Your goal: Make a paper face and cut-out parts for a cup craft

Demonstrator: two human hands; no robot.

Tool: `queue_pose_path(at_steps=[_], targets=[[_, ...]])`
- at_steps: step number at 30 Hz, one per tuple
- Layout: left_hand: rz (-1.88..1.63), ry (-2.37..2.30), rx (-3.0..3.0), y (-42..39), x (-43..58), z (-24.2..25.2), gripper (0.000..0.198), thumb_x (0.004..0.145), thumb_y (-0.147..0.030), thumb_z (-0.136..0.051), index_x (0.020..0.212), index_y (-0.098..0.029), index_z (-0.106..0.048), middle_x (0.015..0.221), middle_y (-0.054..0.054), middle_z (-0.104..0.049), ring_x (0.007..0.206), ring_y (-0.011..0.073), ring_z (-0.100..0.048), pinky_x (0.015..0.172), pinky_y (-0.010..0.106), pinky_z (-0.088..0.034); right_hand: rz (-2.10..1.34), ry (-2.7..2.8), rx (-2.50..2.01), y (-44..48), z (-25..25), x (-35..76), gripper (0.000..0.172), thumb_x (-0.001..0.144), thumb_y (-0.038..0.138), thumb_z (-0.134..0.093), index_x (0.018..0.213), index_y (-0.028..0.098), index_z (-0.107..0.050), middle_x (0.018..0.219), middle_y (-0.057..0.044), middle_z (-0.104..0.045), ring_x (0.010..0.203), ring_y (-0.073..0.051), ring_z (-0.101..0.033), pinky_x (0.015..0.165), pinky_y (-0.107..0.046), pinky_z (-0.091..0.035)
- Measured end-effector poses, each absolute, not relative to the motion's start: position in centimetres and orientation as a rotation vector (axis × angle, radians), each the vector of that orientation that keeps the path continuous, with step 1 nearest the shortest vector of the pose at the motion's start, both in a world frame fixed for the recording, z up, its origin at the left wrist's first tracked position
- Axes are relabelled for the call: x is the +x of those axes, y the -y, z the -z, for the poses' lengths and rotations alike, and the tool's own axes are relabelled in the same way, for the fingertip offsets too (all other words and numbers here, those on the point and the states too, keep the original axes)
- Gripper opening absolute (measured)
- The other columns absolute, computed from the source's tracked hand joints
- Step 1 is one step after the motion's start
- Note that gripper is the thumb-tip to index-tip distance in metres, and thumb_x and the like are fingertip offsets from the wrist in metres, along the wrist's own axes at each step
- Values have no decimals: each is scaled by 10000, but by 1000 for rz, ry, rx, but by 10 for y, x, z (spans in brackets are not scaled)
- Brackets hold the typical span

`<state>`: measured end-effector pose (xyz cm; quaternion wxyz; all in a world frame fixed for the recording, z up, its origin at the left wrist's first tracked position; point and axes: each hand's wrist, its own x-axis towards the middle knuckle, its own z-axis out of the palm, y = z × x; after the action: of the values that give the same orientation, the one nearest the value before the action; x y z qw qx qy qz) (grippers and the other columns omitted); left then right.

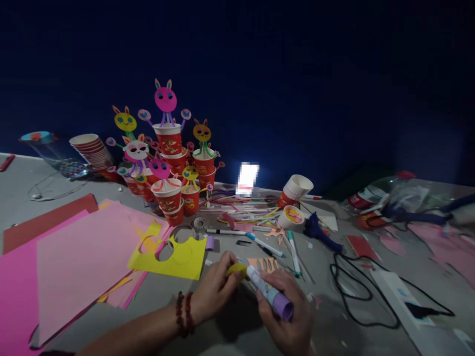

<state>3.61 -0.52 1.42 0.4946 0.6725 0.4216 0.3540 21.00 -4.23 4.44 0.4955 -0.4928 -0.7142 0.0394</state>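
Observation:
My left hand [218, 287], with beaded bracelets at the wrist, pinches a small yellow paper piece [236, 269]. In my right hand [287, 306] is a glue stick [269, 290] with a purple base, its white end against or very near the yellow piece. Left of my hands lies a yellow sheet [185, 257] with round holes cut out of its edge. Just beyond my fingers is an orange cut paper strip [265, 264]. A purple cap [210, 243] rests beside the yellow sheet.
Red paper cups [168, 141] with paper animal figures stand at the back left. Pink sheets [85, 257] cover the left side. Markers [293, 252] and pipe cleaners [248, 207] lie ahead. A blue glue gun [321, 232], black cable [349, 296], power strip [401, 301] and bottle [378, 193] are right.

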Motion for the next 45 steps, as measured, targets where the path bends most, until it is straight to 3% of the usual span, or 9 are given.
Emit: queue_pose_path(at_steps=[4,11,22,29,35,40,45], targets=[[-869,-1056,1659,4,37,-10,96,952,-296,-430,913,-210,-445,714,-32,-515,627,139,-503,589,227,-398,-128,1751,-1180,44,-42,211,285,760,139,-625,1019,258,-613,795,-37,-693,738,-242,-677,672,-371,-575],[-864,-1043,1879,7,38,-1,68,921,-185,-417,972,-210,-453,726,1,-622,623,157,-615,589,230,-440,-181,1841,-1106,39,-46,206,289,748,128,-615,1010,248,-634,738,-22,-594,640,-196,-607,553,-309,-535],[-919,-1088,2026,8,38,4,103,982,-224,-349,915,-220,-427,699,-2,-581,583,142,-584,549,224,-406,-77,1864,-1146,35,-40,206,268,740,147,-615,976,254,-684,732,-35,-629,668,-213,-642,591,-324,-555],[-944,-985,2022,7,38,3,93,917,-149,-348,931,-220,-408,687,-6,-553,564,146,-542,527,227,-369,-99,1843,-1068,32,-47,202,297,734,131,-618,997,261,-660,735,-30,-653,653,-213,-652,604,-338,-565],[-930,-1042,1936,7,37,3,75,974,-227,-371,918,-222,-419,721,-16,-542,595,135,-537,561,224,-388,-40,1866,-1175,30,-41,210,226,730,138,-606,924,242,-659,749,-42,-677,714,-232,-672,682,-374,-573],[-949,-973,1939,8,37,3,76,959,-188,-358,922,-221,-415,741,-9,-552,615,135,-546,578,227,-406,-190,1816,-1125,28,-48,206,227,724,133,-613,915,246,-660,725,-25,-658,664,-210,-643,624,-332,-552],[-935,-971,1778,7,37,4,80,995,-272,-378,956,-214,-417,740,-4,-583,603,139,-585,588,238,-437,-421,1524,-1229,27,-39,216,160,708,127,-633,826,236,-644,759,-19,-674,702,-212,-651,661,-323,-544]])
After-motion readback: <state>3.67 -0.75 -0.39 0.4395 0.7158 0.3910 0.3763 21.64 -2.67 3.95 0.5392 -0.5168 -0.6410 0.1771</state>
